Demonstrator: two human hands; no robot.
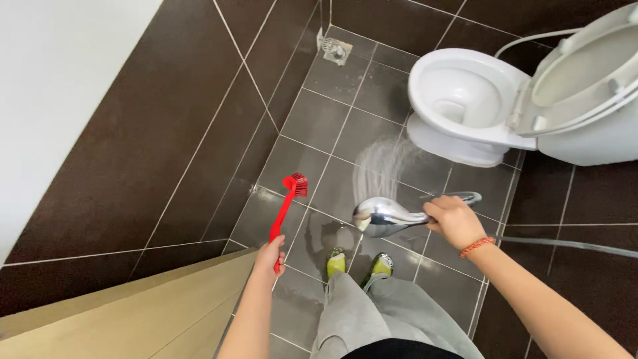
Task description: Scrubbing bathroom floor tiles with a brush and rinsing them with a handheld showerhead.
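Head view — red brush (287, 203) in left fingers (271, 254)

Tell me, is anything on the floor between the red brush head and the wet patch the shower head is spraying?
Nothing visible. The red brush in the left hand hangs above bare floor tile, and the wet patch sprayed by the shower head in the right hand lies to its right, with only tile between.

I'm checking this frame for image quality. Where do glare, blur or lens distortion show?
Head view: glare on the chrome sprayer in the right hand; its water spray is a soft blur; wet floor tiles shine; wide-angle lens bends wall lines; red brush in the left hand is sharp.
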